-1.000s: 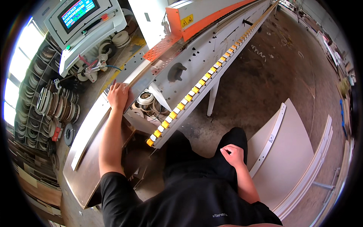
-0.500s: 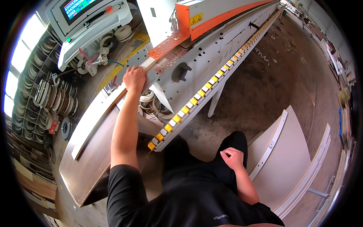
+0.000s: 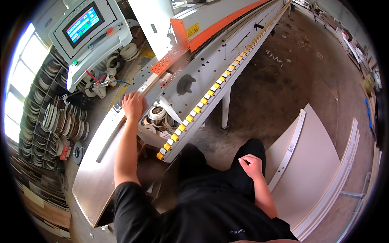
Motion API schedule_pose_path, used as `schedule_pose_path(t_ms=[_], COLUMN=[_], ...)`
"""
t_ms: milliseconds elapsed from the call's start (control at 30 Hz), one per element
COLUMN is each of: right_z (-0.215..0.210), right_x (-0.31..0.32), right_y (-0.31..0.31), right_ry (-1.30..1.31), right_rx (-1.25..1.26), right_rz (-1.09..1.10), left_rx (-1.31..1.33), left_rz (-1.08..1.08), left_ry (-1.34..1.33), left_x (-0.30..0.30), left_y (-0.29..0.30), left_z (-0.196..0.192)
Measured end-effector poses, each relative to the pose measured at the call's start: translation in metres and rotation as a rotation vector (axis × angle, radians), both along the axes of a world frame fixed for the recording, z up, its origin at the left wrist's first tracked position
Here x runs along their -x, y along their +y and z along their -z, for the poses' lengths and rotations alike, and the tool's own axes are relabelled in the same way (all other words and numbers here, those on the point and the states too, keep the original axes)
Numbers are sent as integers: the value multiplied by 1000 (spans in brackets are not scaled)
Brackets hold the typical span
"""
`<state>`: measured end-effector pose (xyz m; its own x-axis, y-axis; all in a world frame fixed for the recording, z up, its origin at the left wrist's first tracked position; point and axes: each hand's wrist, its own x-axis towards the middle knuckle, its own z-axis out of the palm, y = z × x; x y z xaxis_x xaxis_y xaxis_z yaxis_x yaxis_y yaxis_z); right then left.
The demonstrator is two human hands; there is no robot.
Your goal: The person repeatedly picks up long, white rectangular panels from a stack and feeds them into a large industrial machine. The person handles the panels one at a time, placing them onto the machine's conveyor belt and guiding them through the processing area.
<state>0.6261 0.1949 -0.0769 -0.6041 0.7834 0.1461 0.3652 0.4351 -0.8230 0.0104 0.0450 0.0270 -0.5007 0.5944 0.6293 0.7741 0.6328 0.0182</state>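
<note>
My left hand [image 3: 132, 105] lies over a narrow white board [image 3: 108, 139], its fingers curled across the top and edges. The board runs lengthwise along a brown wooden bench [image 3: 91, 184] toward the orange perforated plate [image 3: 169, 60] of a long grey machine [image 3: 198, 75]. Its far end is hidden beyond my hand. On my right thigh rests my right hand [image 3: 251, 165], fingers loosely curled in with nothing visible in them. A rail with yellow and white rollers [image 3: 197, 109] slopes along the machine's near side.
A control panel with a lit screen [image 3: 84, 26] stands at the upper left. Racks of edging rolls [image 3: 67, 121] line the left side. More coils [image 3: 158, 115] sit below the machine. Large pale panels [image 3: 308, 162] and long white strips [image 3: 332, 190] lie at the right.
The white board has slid forward along the bench toward the machine. My left hand is now closer to its near end. The view has shifted slightly; my right hand stays on my thigh.
</note>
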Motion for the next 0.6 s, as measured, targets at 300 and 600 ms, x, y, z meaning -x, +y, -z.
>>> schedule_pose_path(t_ms=[300, 600], right_z=[5, 2], right_x=[3, 18], right_y=[3, 6], right_ry=[-24, -59], right_rx=[-16, -26], right_rz=[-45, -59], left_rx=[29, 23], left_rz=[-240, -209], left_ry=[-27, -23], left_x=[-33, -25], left_y=[-225, -218], left_z=[2, -5])
